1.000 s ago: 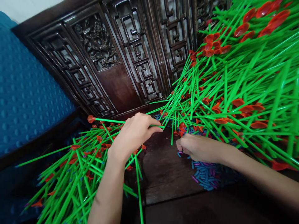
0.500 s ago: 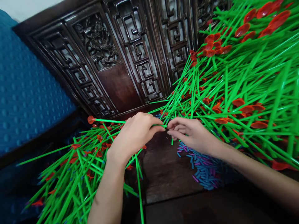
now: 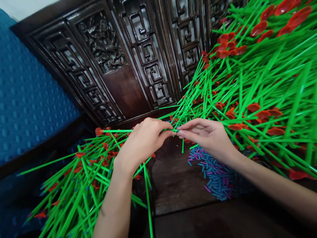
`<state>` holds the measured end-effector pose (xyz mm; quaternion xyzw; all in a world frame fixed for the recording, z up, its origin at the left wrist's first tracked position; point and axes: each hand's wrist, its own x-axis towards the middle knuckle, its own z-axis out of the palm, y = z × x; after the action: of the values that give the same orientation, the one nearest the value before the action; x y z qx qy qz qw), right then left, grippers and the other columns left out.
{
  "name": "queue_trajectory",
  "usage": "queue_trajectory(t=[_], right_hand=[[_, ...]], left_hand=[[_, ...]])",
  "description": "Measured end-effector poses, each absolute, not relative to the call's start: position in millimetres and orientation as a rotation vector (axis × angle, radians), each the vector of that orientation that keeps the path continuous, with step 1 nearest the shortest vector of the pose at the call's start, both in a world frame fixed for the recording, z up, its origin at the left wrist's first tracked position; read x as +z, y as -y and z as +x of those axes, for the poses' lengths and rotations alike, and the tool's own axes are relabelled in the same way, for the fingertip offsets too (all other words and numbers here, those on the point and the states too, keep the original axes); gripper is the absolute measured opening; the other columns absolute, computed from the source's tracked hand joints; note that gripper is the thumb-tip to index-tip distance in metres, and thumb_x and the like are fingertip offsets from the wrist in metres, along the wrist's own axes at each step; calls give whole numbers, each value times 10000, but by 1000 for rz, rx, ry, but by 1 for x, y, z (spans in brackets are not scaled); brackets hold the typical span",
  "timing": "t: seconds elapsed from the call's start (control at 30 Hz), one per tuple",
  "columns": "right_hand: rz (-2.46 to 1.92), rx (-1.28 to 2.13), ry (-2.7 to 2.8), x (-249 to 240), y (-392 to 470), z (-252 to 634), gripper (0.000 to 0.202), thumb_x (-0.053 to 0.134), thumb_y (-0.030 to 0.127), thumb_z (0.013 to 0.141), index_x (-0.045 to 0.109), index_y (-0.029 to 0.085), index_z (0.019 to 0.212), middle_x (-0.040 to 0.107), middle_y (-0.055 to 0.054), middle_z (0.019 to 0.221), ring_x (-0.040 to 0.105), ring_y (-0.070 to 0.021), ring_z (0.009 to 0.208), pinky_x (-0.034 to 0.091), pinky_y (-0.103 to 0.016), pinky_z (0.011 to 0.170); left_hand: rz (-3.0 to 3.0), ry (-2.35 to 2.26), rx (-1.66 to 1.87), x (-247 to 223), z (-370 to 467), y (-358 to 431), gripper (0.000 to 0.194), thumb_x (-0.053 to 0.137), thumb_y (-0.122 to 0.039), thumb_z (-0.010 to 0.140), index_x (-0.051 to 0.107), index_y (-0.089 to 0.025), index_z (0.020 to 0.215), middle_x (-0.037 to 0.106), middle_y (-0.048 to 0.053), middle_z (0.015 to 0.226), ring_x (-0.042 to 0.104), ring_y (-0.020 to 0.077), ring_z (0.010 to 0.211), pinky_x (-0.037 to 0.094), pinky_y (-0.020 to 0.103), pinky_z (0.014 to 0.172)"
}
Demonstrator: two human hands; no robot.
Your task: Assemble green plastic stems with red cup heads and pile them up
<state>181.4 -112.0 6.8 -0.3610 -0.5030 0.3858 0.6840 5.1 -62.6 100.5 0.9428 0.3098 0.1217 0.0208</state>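
My left hand is closed around a thin green plastic stick, held almost level. A red cup-shaped end tips the stick on the left. Its other end sticks out just past my left thumb and forefinger. There my right hand pinches a small blue peg against the stick's tip; whether it sits inside the tip is hard to make out. Below my right hand lies a heap of small blue and purple pegs on the dark wooden seat.
A large pile of green sticks with red ends fills the right side. Another pile of sticks, several tipped blue, lies at left. Behind stands a carved dark wooden backrest. A blue dimpled cushion is at far left.
My right hand has come up to the stick's tip, its thumb and forefinger now pinching the blue peg there. The stick in my left hand has levelled slightly, its red end dropping.
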Motion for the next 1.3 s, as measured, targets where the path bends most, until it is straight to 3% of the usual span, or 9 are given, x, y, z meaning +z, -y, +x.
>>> queue_trajectory(t=[0.57, 1.17, 1.3], right_hand=[[-839, 744, 1128, 11, 118, 179, 146, 864, 286, 708, 750, 214, 764, 780, -38, 803, 750, -207, 722, 667, -361, 751], [-731, 1067, 1048, 10, 111, 184, 258, 923, 270, 621, 713, 170, 734, 774, -38, 750, 751, -195, 664, 660, -323, 693], [-694, 1093, 1078, 11, 112, 185, 253, 925, 272, 620, 706, 175, 699, 760, -34, 694, 733, -183, 609, 640, -293, 608]], left_hand=[[2921, -837, 341, 101, 4, 63, 236, 540, -269, 990, 765, -212, 945, 743, 27, 842, 669, 156, 754, 466, 270, 726], [2893, -744, 369, 98, 2, 59, 197, 569, -227, 971, 765, -241, 987, 756, 1, 936, 674, 157, 841, 477, 271, 780], [2870, -607, 363, 103, 1, 61, 186, 608, -225, 956, 781, -276, 1004, 754, -21, 870, 660, 127, 766, 462, 235, 713]])
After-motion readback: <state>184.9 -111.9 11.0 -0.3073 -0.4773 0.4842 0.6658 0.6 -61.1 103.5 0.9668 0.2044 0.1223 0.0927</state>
